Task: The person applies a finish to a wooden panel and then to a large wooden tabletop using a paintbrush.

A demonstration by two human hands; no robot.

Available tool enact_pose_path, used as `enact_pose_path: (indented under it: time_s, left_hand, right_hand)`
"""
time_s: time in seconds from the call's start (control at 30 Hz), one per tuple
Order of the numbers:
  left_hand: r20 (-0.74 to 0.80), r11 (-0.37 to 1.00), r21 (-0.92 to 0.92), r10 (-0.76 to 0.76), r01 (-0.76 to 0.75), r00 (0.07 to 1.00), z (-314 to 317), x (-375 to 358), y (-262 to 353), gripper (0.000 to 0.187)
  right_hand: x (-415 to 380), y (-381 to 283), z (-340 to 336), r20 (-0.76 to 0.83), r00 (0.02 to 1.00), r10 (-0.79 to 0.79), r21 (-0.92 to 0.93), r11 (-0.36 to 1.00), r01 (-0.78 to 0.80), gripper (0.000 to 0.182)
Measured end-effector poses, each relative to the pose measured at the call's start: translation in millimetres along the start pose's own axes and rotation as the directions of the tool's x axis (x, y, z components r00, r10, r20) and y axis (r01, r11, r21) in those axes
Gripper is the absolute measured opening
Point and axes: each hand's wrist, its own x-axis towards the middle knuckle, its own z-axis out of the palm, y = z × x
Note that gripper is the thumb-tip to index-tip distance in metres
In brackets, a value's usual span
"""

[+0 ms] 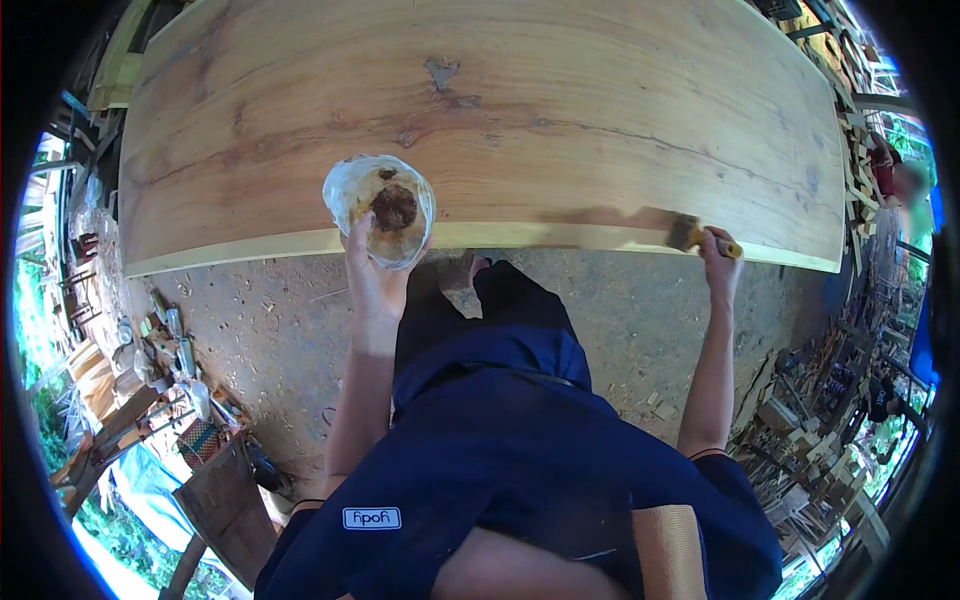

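Note:
My left hand [376, 262] grips a whitish, stained bowl-like container [347, 190] with brown residue inside, held over the near edge of a large wooden slab [560, 110]. In my right hand [716, 262] is a paintbrush [684, 232], its yellowish handle wrapped by the fingers. The dark bristles are at the slab's pale near edge, toward the right end. A darker, wet-looking patch [630, 226] stretches left from the bristles along that edge. Cracks and a grey filled knot [440, 73] mark the slab's top.
Bottles and clutter [175, 340] lie on the floor at left, near a brown board [228, 510]. Wood offcuts [800, 430] are piled at right. Wood chips dot the concrete floor [270, 330]. Another person [888, 165] is at the far right, and a further person [884, 400] appears lower down.

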Motion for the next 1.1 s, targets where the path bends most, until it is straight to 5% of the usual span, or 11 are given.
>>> enact_pose_path:
  time_s: [0.07,0.1,0.2,0.27,0.4,0.47,0.5,0.73,0.8,0.9,1.1]
  left_hand:
    - [0.010,1.000,-0.011,0.009,-0.009,1.000,-14,7,-8,0.054]
    - [0.017,1.000,-0.015,0.016,-0.016,1.000,-19,8,-10,0.052]
    - [-0.042,0.989,0.067,0.136,-0.134,0.990,-27,11,-18,0.050]
    - [-0.082,0.979,0.071,0.196,-0.191,0.977,-17,6,-15,0.057]
    - [-0.256,0.980,0.118,0.186,-0.160,0.948,-4,8,-19,0.074]
    - [-0.214,0.847,0.442,0.417,-0.294,0.883,-28,30,-38,0.084]
    - [-0.380,0.830,0.556,0.306,-0.049,0.873,-13,27,-28,0.092]
    - [-0.112,0.834,0.492,0.346,-0.251,0.931,-6,37,-22,0.093]
    - [-0.156,0.904,0.370,0.286,-0.213,0.945,-9,40,-16,0.092]
    - [-0.284,0.900,0.361,0.355,-0.244,0.891,-43,62,-5,0.084]
    - [-0.452,0.949,0.251,0.291,-0.193,0.843,-40,71,55,0.073]
  right_hand:
    - [-2,-17,-8,-0.177,0.961,-0.214,-0.563,0.823,0.080,0.020]
    - [-3,-17,1,-0.165,0.889,-0.426,-0.639,0.733,0.233,0.018]
    - [-4,-27,52,0.060,0.866,-0.496,-0.762,0.538,0.360,0.017]
    - [-27,-64,99,0.182,0.820,-0.543,-0.707,0.507,0.493,0.017]
    - [-70,-155,156,0.226,0.790,-0.569,-0.036,0.806,0.591,0.012]
    - [-100,-204,176,0.280,0.754,-0.595,0.156,0.803,0.576,0.012]
    - [-113,-221,185,0.313,0.728,-0.610,0.242,0.792,0.561,0.013]
    - [-131,-240,270,0.539,0.470,-0.699,0.257,0.668,0.698,0.015]
    - [-123,-248,270,0.544,0.477,-0.690,0.315,0.695,0.646,0.015]
    - [-110,-271,273,0.436,0.741,-0.510,0.340,0.856,0.389,0.011]
    - [-47,-248,373,0.377,0.786,-0.491,0.274,0.869,0.411,0.018]
